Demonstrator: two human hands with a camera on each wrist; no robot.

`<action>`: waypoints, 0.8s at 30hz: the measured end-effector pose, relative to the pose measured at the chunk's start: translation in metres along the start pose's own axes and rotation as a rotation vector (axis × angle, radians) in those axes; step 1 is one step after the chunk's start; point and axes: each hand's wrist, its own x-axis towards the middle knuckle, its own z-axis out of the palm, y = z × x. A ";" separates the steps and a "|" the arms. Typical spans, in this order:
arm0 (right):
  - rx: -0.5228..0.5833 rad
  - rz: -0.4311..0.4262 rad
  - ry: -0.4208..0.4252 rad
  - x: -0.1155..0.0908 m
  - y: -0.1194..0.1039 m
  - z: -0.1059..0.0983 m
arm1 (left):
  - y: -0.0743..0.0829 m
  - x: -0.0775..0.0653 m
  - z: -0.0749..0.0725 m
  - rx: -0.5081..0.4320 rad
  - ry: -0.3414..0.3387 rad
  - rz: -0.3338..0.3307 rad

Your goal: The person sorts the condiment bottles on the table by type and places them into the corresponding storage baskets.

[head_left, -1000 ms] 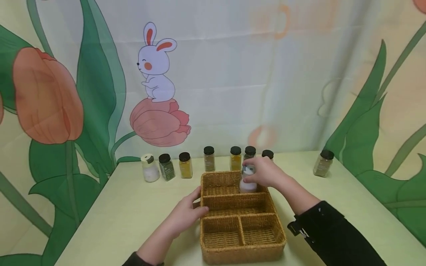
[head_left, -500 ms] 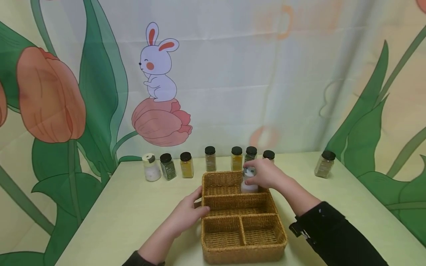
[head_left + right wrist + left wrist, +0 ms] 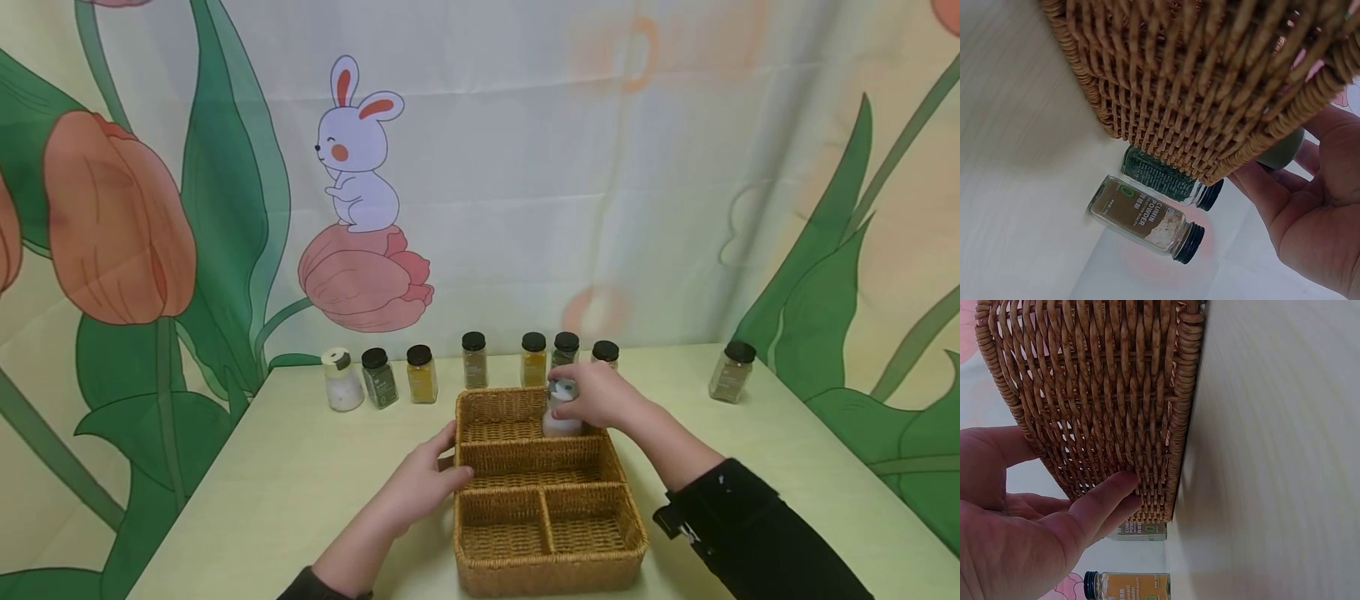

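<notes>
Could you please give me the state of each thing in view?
Basket: upright on the table
Held jar: upright in the far compartment, lid partly hidden
Right hand: gripping the held jar
Left hand: gripping the basket's left side
Pale-lidded jar: upright, lid on
Seven spice jars: upright, black caps on

The right hand (image 3: 596, 395) partly hides the white-filled jar (image 3: 561, 426) under its fingers and a black-capped jar (image 3: 605, 349) behind them. Below the fingers of the left hand (image 3: 420, 485), the left wrist view's edge cuts off an orange-labelled jar (image 3: 1136, 586).
</notes>
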 end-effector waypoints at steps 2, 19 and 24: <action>-0.004 -0.003 0.002 0.000 0.000 0.000 | 0.000 0.000 0.000 -0.003 -0.001 -0.001; 0.015 -0.033 0.034 -0.011 -0.001 -0.012 | 0.003 -0.003 0.000 -0.005 0.004 0.012; 0.045 -0.022 0.041 -0.024 0.002 -0.019 | 0.002 -0.002 0.001 -0.006 0.002 0.015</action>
